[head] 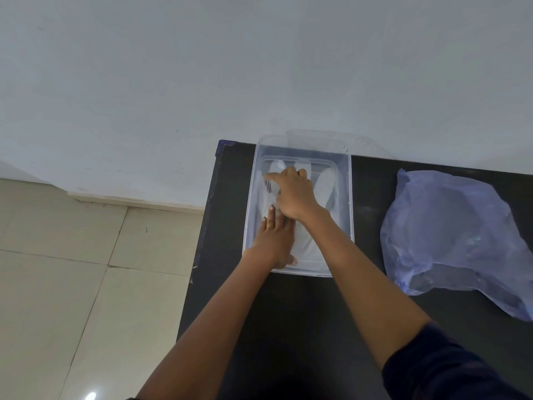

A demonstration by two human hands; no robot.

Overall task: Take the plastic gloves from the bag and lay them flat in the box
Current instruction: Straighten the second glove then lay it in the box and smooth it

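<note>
2 hands inside clear box [349, 197], both palm-down on translucent plastic gloves [326, 186] lying on box floor. Left hand [274, 241] at near end, fingers extended and pressed flat over cuff region, gripping nothing. Right hand [294, 194] just beyond and partly over left fingertips, fingers loosely spread, index finger pointing toward far-left corner; pressing or smoothing rather than pinching, though underside contact hidden. Long axis of gloves parallel to long axis of box, running away from body: cuff near, finger lobes at far wall, 1 lobe exposed right of right hand. Right hand nearer to glove fingers, hence likely the one to sweep outward along that axis while left anchors cuff. Blue bag [450, 235] slumped on black table [302, 313], well apart to right of box, closer to right arm; further contents not discernible.
</note>
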